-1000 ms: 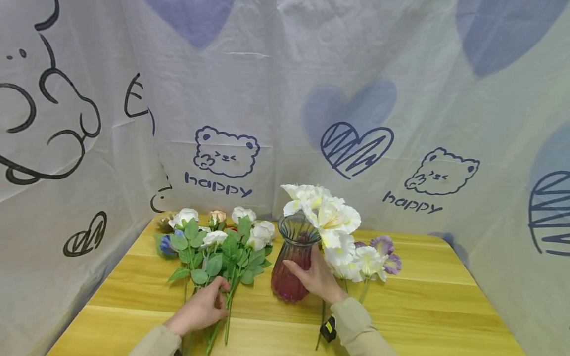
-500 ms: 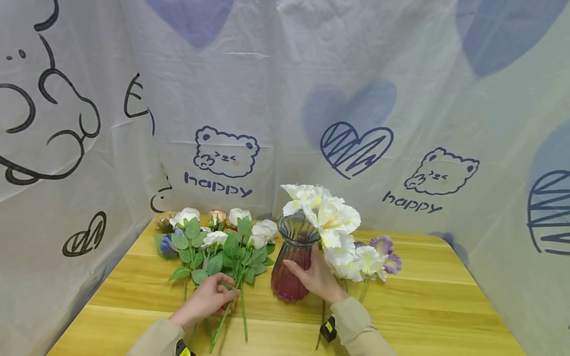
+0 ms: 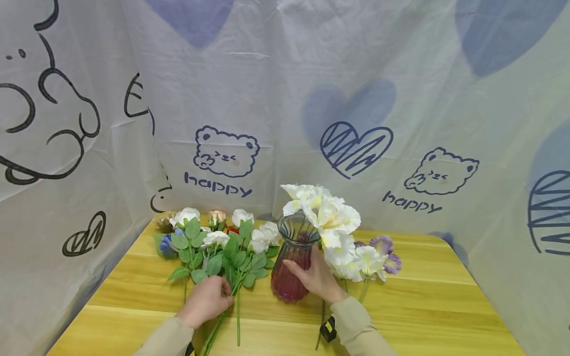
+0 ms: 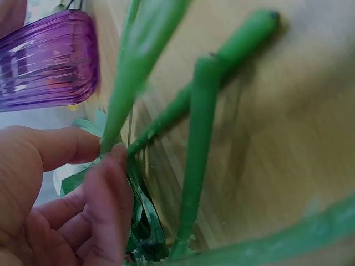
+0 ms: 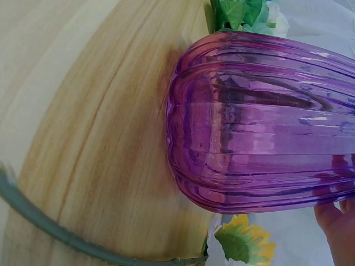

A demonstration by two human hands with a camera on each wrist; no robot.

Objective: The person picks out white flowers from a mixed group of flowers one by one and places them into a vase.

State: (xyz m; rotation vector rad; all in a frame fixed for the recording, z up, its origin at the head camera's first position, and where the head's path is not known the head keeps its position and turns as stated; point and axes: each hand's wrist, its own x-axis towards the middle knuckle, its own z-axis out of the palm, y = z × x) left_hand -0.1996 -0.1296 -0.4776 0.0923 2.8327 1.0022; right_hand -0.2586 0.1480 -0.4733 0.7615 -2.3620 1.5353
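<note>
My left hand (image 3: 209, 299) is low among the roses on the left half of the table. In the left wrist view, its thumb and forefinger pinch a green stem (image 4: 123, 100), and other loose stems (image 4: 199, 127) lie beyond the fingertips. White roses (image 3: 264, 237) with green leaves spread above this hand. My right hand (image 3: 317, 277) grips a ribbed glass vase (image 3: 289, 282), purple-red below and greyish at the flared mouth, standing upright. Large white flowers (image 3: 336, 220) with yellow centres lean over the vase's right rim.
More cut flowers lie at the left back, among them a blue one (image 3: 167, 244) and a peach rose (image 3: 217, 217). Right of the vase are white blooms (image 3: 369, 262) and a purple flower (image 3: 392, 264). A printed cloth (image 3: 285, 99) hangs behind the wooden table (image 3: 423, 306).
My left hand has shifted slightly among the stems. The stems under it and the white roses at their top have moved a little, the roses rightward toward the vase. The right hand and vase stay still.
</note>
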